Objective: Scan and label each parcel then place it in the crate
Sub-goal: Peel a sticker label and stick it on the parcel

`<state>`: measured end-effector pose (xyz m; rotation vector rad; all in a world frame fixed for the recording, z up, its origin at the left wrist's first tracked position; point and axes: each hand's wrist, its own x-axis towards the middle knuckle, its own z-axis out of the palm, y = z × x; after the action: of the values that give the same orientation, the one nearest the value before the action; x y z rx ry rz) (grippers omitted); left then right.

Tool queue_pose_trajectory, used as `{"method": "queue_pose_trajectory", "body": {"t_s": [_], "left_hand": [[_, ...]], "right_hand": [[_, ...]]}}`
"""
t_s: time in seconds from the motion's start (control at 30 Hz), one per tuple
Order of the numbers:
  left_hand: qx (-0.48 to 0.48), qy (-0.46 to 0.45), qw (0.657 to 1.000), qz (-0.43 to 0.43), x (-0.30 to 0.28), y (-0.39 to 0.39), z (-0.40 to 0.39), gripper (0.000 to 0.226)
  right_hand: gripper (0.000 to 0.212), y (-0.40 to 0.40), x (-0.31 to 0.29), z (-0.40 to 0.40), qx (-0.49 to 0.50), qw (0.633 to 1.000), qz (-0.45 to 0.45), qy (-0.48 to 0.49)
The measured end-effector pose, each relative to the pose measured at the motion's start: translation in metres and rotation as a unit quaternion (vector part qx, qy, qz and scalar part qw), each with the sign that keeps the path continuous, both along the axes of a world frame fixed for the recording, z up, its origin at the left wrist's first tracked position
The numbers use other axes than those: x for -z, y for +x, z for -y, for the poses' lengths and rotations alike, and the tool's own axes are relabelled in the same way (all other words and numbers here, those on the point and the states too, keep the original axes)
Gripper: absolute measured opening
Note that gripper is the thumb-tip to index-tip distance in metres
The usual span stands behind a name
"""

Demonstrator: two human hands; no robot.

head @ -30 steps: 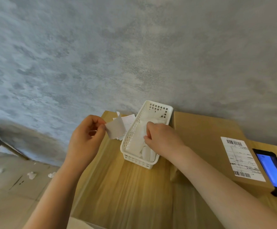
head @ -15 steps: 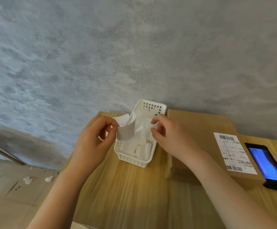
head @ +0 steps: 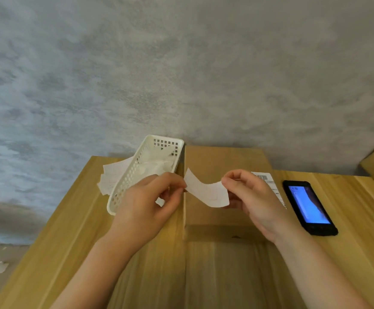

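Nearest, the table [head: 137, 275] runs from the person toward the wall [head: 181, 74]. Above it, the left hand [head: 150, 206] pinches the left edge of the label [head: 206, 190]; the right hand [head: 255, 197] pinches its right edge. The label sags between them, held over the parcel [head: 221, 215], not touching it.

The parcel lies flat at 12 o'clock from the hands and already carries a barcode sticker [head: 270, 184] at its right edge. The phone [head: 308, 206] lies at 3 o'clock, screen lit. The basket [head: 123, 186] sits at 10 o'clock, loose papers [head: 112, 177] beside it. No crate is identifiable.

Risk: a slack label may crease or stick to itself on contact. An uneven lowering may place it crooked or over the barcode.
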<state>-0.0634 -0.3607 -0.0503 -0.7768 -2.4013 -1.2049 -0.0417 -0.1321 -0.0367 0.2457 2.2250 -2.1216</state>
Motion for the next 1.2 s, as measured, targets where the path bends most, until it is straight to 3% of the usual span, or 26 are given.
{"method": "queue_pose_trajectory", "body": {"t_s": [0.2,0.3,0.4,0.47,0.57,0.77,0.93,1.07,1.2], "left_hand": [[0.002,0.072,0.993,0.091,0.004,0.003,-0.031,0.004],[-0.037,0.110,0.979,0.166,0.008,0.004,-0.048,0.013],[-0.064,0.104,0.963,0.241,0.011,0.004,-0.061,0.027],[-0.077,0.054,0.958,0.272,0.013,0.002,-0.064,0.032],[-0.105,0.002,0.955,0.277,0.011,-0.002,-0.065,0.004],[-0.140,-0.079,0.960,0.229,0.008,0.001,-0.070,0.015],[-0.147,-0.133,0.951,0.239,0.007,-0.003,-0.073,0.019],[-0.119,-0.107,0.957,0.243,-0.002,-0.008,-0.074,0.022],[-0.081,-0.129,0.958,0.242,-0.004,-0.015,-0.071,0.026]], "right_hand": [[0.006,0.014,0.001,-0.032,0.044,0.995,-0.035,0.079],[0.010,0.019,0.004,-0.043,0.045,0.988,-0.056,0.139],[0.012,0.017,0.009,-0.051,0.037,0.978,-0.074,0.194],[0.015,0.010,0.013,-0.053,0.022,0.970,-0.077,0.228],[0.012,-0.002,0.014,-0.052,0.004,0.962,-0.068,0.266],[0.008,-0.013,0.015,-0.048,-0.034,0.936,-0.072,0.343],[0.013,-0.021,0.016,-0.050,-0.055,0.938,-0.035,0.341],[0.013,-0.027,0.003,-0.051,-0.054,0.945,-0.036,0.320],[0.012,-0.033,-0.004,-0.057,-0.117,0.932,0.012,0.343]]}}
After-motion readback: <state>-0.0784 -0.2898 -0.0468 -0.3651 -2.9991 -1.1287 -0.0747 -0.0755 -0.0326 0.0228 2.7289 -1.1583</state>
